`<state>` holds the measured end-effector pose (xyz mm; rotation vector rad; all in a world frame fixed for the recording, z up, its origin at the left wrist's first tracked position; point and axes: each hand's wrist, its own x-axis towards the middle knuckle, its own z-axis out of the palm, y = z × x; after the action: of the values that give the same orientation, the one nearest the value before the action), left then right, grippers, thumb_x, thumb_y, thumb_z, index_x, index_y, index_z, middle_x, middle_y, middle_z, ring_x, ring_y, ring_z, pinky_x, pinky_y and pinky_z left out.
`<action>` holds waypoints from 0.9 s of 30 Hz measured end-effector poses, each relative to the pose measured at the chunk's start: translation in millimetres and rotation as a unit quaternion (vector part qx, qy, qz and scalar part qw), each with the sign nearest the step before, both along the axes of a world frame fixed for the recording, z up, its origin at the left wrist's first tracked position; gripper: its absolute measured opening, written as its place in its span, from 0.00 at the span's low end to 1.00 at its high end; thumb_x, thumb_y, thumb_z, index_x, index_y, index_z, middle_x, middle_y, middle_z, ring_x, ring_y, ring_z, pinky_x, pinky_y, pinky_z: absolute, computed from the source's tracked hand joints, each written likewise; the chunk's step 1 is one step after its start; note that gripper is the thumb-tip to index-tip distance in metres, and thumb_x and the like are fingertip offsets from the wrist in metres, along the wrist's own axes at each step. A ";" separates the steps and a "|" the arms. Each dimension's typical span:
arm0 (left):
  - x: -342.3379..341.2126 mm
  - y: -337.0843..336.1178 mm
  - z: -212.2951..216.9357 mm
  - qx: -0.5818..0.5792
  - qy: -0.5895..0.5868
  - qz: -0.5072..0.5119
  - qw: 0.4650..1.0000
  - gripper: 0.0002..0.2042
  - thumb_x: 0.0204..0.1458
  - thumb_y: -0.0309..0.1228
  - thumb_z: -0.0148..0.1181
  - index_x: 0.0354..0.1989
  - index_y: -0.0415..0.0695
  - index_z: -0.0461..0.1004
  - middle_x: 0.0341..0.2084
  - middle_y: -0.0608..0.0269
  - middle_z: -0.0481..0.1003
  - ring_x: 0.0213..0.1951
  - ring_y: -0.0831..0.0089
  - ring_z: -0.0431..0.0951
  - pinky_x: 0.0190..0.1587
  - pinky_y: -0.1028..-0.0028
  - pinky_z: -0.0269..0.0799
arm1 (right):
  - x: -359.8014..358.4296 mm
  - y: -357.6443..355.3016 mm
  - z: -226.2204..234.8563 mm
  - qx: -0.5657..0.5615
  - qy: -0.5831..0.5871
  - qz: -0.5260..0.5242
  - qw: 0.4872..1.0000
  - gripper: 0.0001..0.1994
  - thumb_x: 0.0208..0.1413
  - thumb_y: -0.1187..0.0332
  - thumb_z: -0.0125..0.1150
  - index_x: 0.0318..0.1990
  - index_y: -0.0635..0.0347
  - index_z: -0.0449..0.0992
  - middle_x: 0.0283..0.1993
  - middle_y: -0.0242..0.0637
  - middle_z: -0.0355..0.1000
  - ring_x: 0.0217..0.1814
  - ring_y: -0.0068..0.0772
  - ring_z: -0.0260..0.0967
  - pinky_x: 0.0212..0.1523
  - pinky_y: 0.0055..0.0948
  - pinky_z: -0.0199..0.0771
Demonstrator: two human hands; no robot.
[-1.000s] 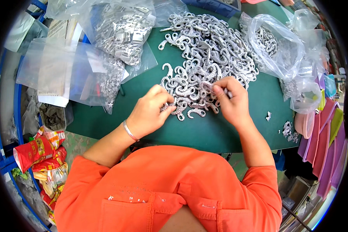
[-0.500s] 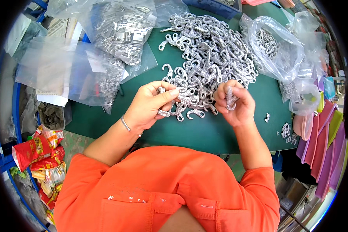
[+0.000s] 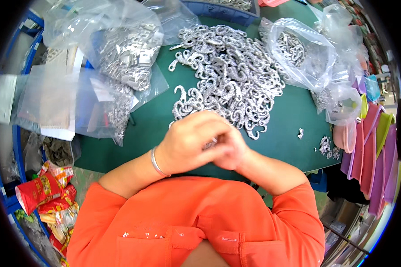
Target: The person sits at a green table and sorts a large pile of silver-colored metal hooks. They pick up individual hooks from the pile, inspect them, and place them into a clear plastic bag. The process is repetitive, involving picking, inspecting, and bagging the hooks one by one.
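Observation:
In front of a heap of silver hook-shaped metal pieces (image 3: 236, 66), my two hands meet close to the table's front edge. My left hand (image 3: 185, 140), with a silver bangle at its wrist, is closed with its fingers curled toward the right. A bit of a silver hook-shaped piece (image 3: 210, 143) shows in the gap between the hands. My right hand (image 3: 234, 149) is closed against the left one, partly covered by it and somewhat blurred. What its fingertips hold is hidden. Each loose piece in the heap has a curved end and a ringed end, with a textured surface.
Clear plastic bags of silver parts (image 3: 131, 55) lie left of the heap, another open bag (image 3: 303, 53) right. A blue bin (image 3: 227, 13) stands behind. Small silver bits (image 3: 326, 147) lie on the green table (image 3: 289, 129) at right, beside pink and purple containers (image 3: 370, 151).
My hands were apart, each with silver hook-shaped pieces in its fingers. They have come together nearer my body, the right one moving left. The view has shifted slightly.

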<state>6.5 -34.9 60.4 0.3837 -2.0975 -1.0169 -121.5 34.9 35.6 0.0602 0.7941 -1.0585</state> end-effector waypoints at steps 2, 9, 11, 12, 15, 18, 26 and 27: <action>-8.3 0.3 11.9 -0.117 -0.084 -0.018 0.989 0.15 0.35 0.33 0.68 0.33 0.43 0.75 0.33 0.60 0.74 0.38 0.64 0.73 0.42 0.66 0.67 | 6.2 3.0 -3.7 -0.001 0.011 -0.069 0.998 0.17 0.59 0.54 0.42 0.50 0.50 0.66 0.47 0.37 0.66 0.50 0.37 0.66 0.40 0.41 0.73; 1.8 -15.0 13.4 -0.066 0.069 0.054 0.994 0.07 0.39 0.22 0.65 0.28 0.41 0.75 0.29 0.60 0.75 0.31 0.65 0.74 0.39 0.68 0.69 | -43.9 -21.6 11.2 -0.078 -0.084 -0.095 0.989 0.19 0.55 0.55 0.41 0.47 0.57 0.68 0.41 0.41 0.70 0.32 0.40 0.70 0.23 0.34 0.71; 11.4 -14.6 8.9 0.011 0.060 0.089 0.994 0.04 0.42 0.19 0.62 0.27 0.39 0.74 0.27 0.60 0.75 0.30 0.68 0.74 0.35 0.73 0.70 | -91.5 -42.6 26.6 -0.223 -0.146 -0.139 0.954 0.18 0.56 0.57 0.42 0.46 0.62 0.67 0.43 0.44 0.69 0.37 0.43 0.70 0.28 0.37 0.74; 14.2 -16.9 5.5 0.029 0.062 0.090 0.994 0.03 0.43 0.19 0.62 0.27 0.38 0.74 0.27 0.60 0.75 0.30 0.70 0.75 0.33 0.76 0.69 | -117.9 -53.6 40.7 -0.199 -0.131 -0.233 0.943 0.20 0.58 0.58 0.42 0.48 0.67 0.64 0.48 0.51 0.66 0.46 0.50 0.68 0.40 0.42 0.76; 21.2 -19.3 -2.2 0.088 0.056 0.105 0.989 0.03 0.44 0.20 0.62 0.27 0.38 0.74 0.27 0.59 0.75 0.30 0.69 0.75 0.34 0.76 0.69 | -164.8 -79.0 84.3 -0.196 0.135 -0.374 0.897 0.25 0.61 0.59 0.37 0.59 0.71 0.50 0.60 0.57 0.55 0.61 0.60 0.57 0.50 0.47 0.74; 31.2 -23.1 -3.0 0.102 0.003 0.119 0.988 0.02 0.47 0.19 0.59 0.30 0.37 0.74 0.30 0.60 0.74 0.31 0.73 0.73 0.35 0.77 0.68 | -190.2 -83.5 80.0 -0.104 0.195 -0.472 0.853 0.24 0.61 0.62 0.42 0.59 0.73 0.54 0.60 0.52 0.57 0.58 0.50 0.62 0.52 0.40 0.71; 21.8 -29.9 -32.0 -0.033 -0.183 0.083 0.979 0.15 0.36 0.27 0.68 0.35 0.41 0.73 0.29 0.59 0.69 0.31 0.64 0.72 0.33 0.71 0.69 | -78.1 -41.3 29.3 -0.318 0.777 0.175 0.515 0.17 0.43 0.77 0.62 0.44 0.61 0.73 0.43 0.41 0.69 0.43 0.43 0.68 0.43 0.33 0.70; 16.9 -29.6 -37.9 -0.073 -0.186 0.084 0.976 0.16 0.35 0.28 0.69 0.35 0.42 0.73 0.29 0.58 0.68 0.32 0.61 0.72 0.34 0.69 0.69 | -77.0 -42.1 21.8 -0.338 0.796 0.147 0.481 0.17 0.42 0.78 0.62 0.43 0.62 0.72 0.42 0.42 0.68 0.43 0.45 0.68 0.43 0.34 0.69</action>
<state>23.3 -64.5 22.5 0.7100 -2.4049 -0.7282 -198.4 -7.2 57.4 -1.9875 1.8285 -0.7612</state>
